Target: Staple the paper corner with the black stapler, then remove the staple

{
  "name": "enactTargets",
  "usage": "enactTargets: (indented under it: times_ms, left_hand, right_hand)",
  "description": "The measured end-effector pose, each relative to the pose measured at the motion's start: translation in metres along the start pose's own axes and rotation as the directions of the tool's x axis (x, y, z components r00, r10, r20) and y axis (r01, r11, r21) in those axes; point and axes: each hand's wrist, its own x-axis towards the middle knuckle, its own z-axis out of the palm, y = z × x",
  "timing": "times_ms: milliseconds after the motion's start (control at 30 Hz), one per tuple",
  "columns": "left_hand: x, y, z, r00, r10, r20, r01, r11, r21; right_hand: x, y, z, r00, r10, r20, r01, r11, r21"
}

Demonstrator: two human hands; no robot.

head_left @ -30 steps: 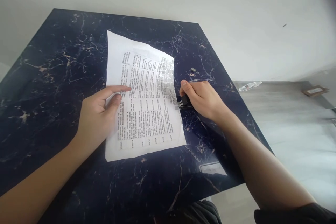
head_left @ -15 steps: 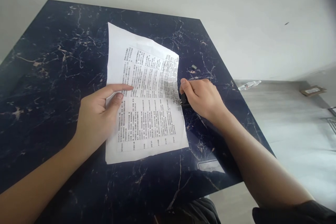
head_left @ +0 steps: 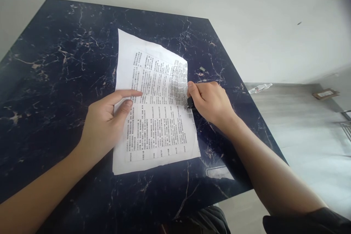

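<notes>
My left hand (head_left: 108, 117) holds the left edge of a white printed sheet (head_left: 153, 131). Its index finger and thumb lie on top of the paper, while the other fingers are hidden below. Dense rows of small, shiny, staple-like marks (head_left: 179, 78) cover part of the sheet's right side. At that right edge, my right hand (head_left: 212, 98) is closed around a small black stapler (head_left: 190, 102), mostly hidden in the fist. Its metal end meets the paper's edge. A small greenish piece (head_left: 202, 69) lies on the table beyond my right hand.
The dark marble-patterned table (head_left: 68, 44) stands against a pale wall. Near its front right edge shows a pale rectangular shape (head_left: 220, 172), perhaps a reflection. On the floor at right are a clear plastic item (head_left: 260, 88) and a brown cardboard piece (head_left: 326, 94).
The sheet has slid slightly right and towards me, with my left hand moving along with it. My right hand and the stapler have stayed almost in place at the paper's edge.
</notes>
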Motion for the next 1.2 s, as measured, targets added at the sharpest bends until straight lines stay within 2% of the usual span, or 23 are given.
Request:
enactTargets:
  times_ms: [100,567,1200]
  left_hand:
    - [0.0002,-0.0011,0.0003,0.999,0.010,0.035,-0.012,0.998,0.059]
    - [-0.0017,-0.0001,-0.0004,0.989,0.003,0.151,-0.006,1.000,0.018]
    - [-0.0026,0.0032,-0.0001,0.984,-0.018,0.177,0.015,1.000,0.020]
  right_hand:
    - [0.0001,-0.0005,0.0000,1.000,0.010,0.012,-0.010,1.000,0.008]
    - [0.0012,-0.0031,0.0005,1.000,0.005,-0.005,-0.006,0.998,-0.059]
    - [0.0014,-0.0064,-0.0008,1.000,0.002,-0.003,-0.003,0.989,-0.151]
